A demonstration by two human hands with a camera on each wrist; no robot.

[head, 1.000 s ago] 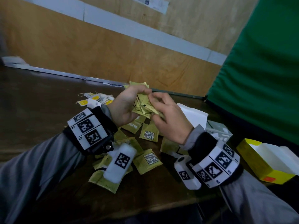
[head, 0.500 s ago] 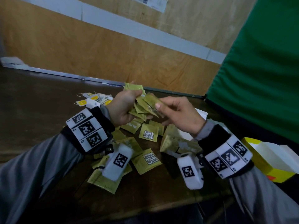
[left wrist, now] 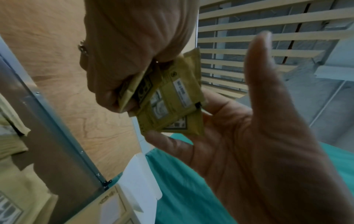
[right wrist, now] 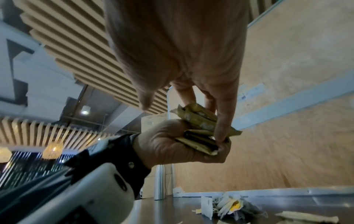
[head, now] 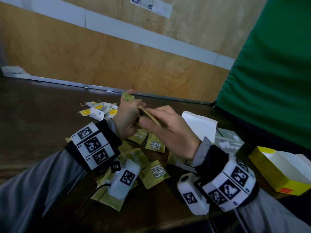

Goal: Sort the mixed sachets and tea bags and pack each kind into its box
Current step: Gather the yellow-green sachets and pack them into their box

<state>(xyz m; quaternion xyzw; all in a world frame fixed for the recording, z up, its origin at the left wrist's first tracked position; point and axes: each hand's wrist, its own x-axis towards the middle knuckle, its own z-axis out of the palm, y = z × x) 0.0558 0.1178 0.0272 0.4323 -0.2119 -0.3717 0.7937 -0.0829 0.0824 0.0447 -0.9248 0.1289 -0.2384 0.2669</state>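
A stack of olive-green sachets [head: 148,113] is held above the table between both hands. My left hand [head: 129,111] cradles the stack on its curled fingers, thumb lifted clear in the left wrist view [left wrist: 249,136]. My right hand [head: 168,126] grips the stack's near edge from the right, its fingers pinching the sachets [left wrist: 172,97]. In the right wrist view one right finger presses along the stack [right wrist: 199,121]. More loose sachets [head: 156,174] lie on the dark table under my wrists. A pile of white tea bags with yellow tags [head: 99,110] sits behind the left hand.
An open box with a white flap [head: 200,125] stands right of my hands, with a grey box [head: 228,142] beside it. An open yellow box [head: 282,172] sits at the far right near the table edge. A plywood wall and a green cloth [head: 269,81] close off the back.
Half a second ago my right hand was drawn slightly right with a sachet fanned out. It has come back against the left hand and the sachets now sit in a tighter stack.
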